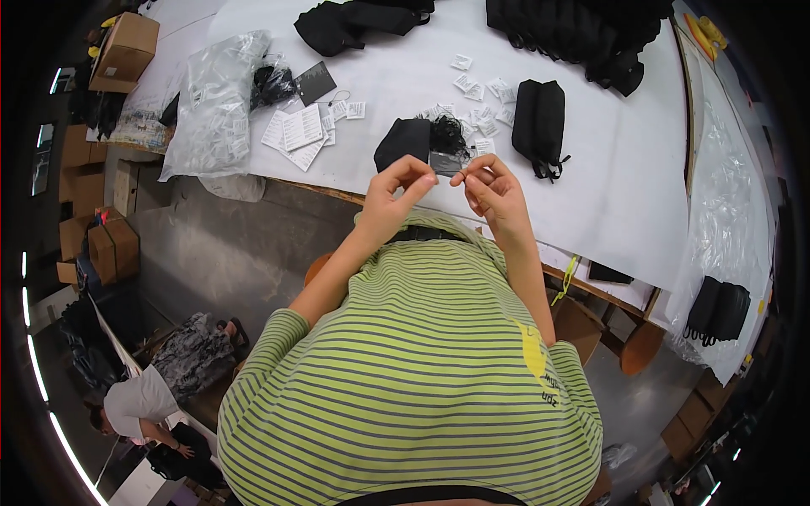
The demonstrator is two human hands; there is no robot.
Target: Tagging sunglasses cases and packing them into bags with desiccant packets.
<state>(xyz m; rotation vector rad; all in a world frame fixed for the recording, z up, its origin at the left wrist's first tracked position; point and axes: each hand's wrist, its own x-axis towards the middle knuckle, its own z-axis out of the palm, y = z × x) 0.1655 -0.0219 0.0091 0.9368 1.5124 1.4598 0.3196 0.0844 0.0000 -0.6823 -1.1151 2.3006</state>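
Close together over the table's near edge, both hands are held in a pinch. My left hand (398, 192) has its thumb and forefinger pressed together, and my right hand (496, 196) pinches toward it. Anything between the fingertips is too fine to make out. Just beyond my left hand lies a black fabric pouch (400, 143). A tangle of thin black cords (449, 135) sits beside it, past the gap between my hands. Small white printed packets (484, 126) lie scattered behind. Farther right rests another black pouch (538, 122) with a zip-end loop.
White printed cards (302, 131) and a black square tag (315, 83) lie left on the white table (607, 169). A clear plastic bag (221, 110) overhangs the left edge. Black pouches (582, 34) are heaped at the back. Another person (148, 405) bends over at lower left.
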